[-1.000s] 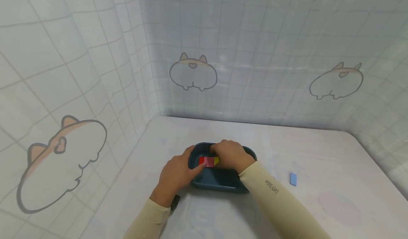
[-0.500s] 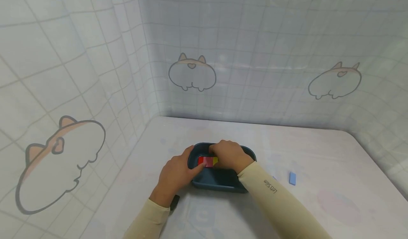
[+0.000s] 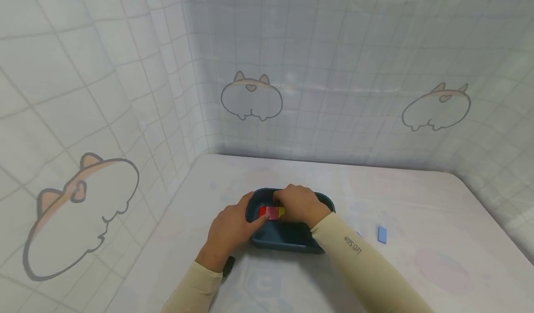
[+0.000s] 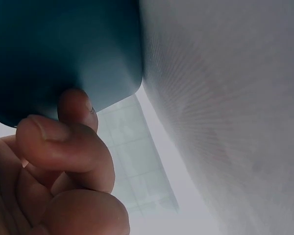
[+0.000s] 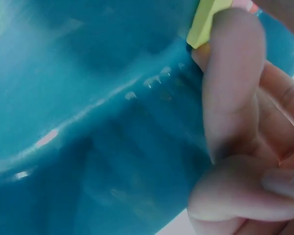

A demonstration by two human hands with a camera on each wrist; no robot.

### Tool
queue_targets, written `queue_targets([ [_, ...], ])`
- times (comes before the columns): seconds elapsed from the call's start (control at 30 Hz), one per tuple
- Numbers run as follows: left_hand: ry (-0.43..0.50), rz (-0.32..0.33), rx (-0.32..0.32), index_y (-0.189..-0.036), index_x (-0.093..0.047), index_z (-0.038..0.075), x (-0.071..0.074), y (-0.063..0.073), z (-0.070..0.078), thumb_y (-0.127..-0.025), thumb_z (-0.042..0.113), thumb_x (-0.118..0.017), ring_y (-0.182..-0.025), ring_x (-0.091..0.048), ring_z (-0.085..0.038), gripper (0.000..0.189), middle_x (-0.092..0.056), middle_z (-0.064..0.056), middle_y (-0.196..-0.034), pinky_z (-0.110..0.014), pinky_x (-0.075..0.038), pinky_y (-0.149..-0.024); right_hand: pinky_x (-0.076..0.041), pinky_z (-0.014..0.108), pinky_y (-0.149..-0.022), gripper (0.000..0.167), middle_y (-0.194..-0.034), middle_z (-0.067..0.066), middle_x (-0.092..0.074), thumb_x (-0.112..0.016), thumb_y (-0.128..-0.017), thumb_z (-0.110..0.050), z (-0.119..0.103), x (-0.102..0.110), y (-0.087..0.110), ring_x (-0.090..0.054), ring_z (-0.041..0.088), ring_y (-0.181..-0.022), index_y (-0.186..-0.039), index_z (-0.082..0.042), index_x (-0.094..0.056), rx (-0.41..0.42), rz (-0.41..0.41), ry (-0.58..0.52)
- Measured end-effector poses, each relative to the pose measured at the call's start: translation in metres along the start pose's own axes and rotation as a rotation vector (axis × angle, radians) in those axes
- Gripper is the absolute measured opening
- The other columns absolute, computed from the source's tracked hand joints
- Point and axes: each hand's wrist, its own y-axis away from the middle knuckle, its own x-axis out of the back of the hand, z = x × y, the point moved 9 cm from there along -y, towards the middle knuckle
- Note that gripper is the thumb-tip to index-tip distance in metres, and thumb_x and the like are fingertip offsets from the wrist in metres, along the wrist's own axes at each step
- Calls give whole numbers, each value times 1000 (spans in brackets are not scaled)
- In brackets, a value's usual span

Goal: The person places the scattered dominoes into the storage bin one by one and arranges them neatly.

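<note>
A dark teal plastic basin [image 3: 288, 246] sits on the table in the head view. Inside it, red [image 3: 262, 211], pink [image 3: 272, 213] and yellow [image 3: 281, 211] blocks lie end to end in a short row. My left hand [image 3: 233, 225] grips the basin's left side, thumb over the rim touching the pink block; its curled fingers [image 4: 73, 147] are outside the wall in the left wrist view. My right hand [image 3: 301, 204] reaches into the basin and holds the yellow block's right end. Its fingers hide part of that block [image 5: 206, 24] in the right wrist view.
A small blue block [image 3: 382, 234] lies on the white patterned tabletop [image 3: 417, 201] to the right. Another blue piece [image 3: 359, 234] shows partly behind the right sleeve [image 3: 359, 257]. A dark object [image 3: 228, 265] is beside the left wrist. Printed cloth walls [image 3: 333, 72] stand behind and at the sides.
Both hands, the basin and the blocks hold their positions. Only the head view has shifted very slightly.
</note>
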Motion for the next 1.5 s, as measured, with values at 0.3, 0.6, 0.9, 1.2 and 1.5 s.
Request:
queue_targets([
  [0.3, 7, -38, -8, -155, -51, 20, -11, -6, 0, -91, 72, -68, -71, -61, -19, 85, -74, -7, -98, -39, -50, -61, -54, 35, -67, 42, -80, -13, -66, -92, -81, -41, 10, 5, 14, -61, 12, -74, -114, -19, -78, -47, -24, -3],
  [0.6, -6, -27, -8, -158, -50, 22, -1, -10, -12, -89, 80, -63, -77, -64, -19, 91, -75, -7, -103, -40, -55, -67, -59, 39, -78, 51, -109, -5, -77, -85, -88, -41, 9, 42, 46, -67, 12, -88, -132, -19, -73, -35, 64, 57],
  [0.9, -25, -40, 49, -160, -47, 21, 14, -5, -30, -89, 81, -60, -76, -63, -22, 93, -60, 2, -71, -38, -52, -62, -56, 35, -73, 41, -120, -6, -75, -77, -92, -24, 22, 71, 92, -71, 12, -96, -132, -19, -72, 16, 282, 34],
  [1.2, -44, -51, 75, -161, -45, 23, 12, -6, -39, -87, 88, -54, -87, -67, -27, 99, -63, 0, -76, -44, -57, -70, -52, 32, -66, 42, -115, -8, -75, -76, -88, -10, 63, 66, 136, -65, 8, -78, -128, -19, -73, -11, 478, -37],
  [1.5, -31, -54, 74, -161, -46, 24, 9, -4, -41, -87, 85, -58, -89, -67, -28, 96, -66, -2, -82, -45, -58, -71, -49, 29, -61, 46, -118, -6, -74, -81, -88, -16, 93, 38, 142, -63, 13, -76, -132, -20, -71, -115, 456, -75],
])
